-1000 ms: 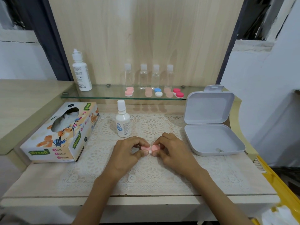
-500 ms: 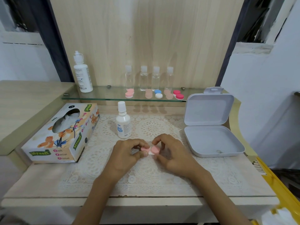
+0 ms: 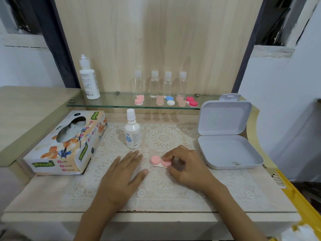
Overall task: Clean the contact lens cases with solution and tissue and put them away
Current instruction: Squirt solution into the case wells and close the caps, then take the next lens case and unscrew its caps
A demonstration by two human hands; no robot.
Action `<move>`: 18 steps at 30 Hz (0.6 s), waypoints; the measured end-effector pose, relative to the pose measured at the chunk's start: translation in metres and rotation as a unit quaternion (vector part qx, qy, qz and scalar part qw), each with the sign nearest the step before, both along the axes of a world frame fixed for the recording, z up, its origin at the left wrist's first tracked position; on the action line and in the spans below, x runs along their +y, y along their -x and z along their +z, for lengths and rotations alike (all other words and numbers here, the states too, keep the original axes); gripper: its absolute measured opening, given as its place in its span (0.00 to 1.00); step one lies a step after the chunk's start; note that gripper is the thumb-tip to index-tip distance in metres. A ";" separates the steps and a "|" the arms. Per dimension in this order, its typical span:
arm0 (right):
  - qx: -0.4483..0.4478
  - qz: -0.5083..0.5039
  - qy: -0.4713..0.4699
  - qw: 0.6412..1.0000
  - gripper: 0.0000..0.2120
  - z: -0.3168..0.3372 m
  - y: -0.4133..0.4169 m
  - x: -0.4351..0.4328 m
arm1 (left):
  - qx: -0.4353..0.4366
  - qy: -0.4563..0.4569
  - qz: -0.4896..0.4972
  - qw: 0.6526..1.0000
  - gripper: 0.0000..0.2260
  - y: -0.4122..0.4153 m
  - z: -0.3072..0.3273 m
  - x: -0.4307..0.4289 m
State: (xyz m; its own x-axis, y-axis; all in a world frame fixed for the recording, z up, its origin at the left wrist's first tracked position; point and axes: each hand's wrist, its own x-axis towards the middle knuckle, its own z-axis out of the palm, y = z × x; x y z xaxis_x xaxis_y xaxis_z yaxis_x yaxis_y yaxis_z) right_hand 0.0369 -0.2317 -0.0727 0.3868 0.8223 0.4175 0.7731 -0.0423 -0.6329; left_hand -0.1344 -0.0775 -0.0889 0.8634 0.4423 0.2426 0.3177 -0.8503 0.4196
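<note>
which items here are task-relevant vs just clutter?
Relevant: pink lens case in right hand; small solution bottle; tissue box; open white box; cases on glass shelf.
Clutter: four clear bottles; lace mat.

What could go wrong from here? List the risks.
1. The right hand pinches only one end of the pink case; it could slip onto the lace mat.
2. The left hand lies close to the small bottle; a careless reach could tip it.
3. The white box sits near the table edge.
</note>
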 end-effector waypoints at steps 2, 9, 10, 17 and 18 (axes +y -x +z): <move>-0.001 -0.006 0.004 1.000 0.09 0.000 0.000 0.000 | 0.010 -0.016 0.002 1.000 0.46 0.000 0.001 -0.002; 0.011 -0.020 -0.001 1.000 0.08 0.001 -0.002 0.001 | 0.051 -0.055 0.002 0.997 0.47 -0.001 0.001 -0.004; 0.012 -0.017 -0.001 1.000 0.08 0.001 -0.002 0.001 | 0.056 -0.062 0.003 0.997 0.46 -0.001 0.001 -0.004; 0.016 -0.073 -0.068 0.995 0.09 0.028 -0.010 0.016 | 0.065 -0.072 0.009 0.995 0.48 -0.002 0.004 -0.007; 0.007 -0.080 -0.081 0.994 0.08 0.036 -0.013 0.021 | 0.066 -0.070 0.010 0.995 0.48 -0.002 0.005 -0.008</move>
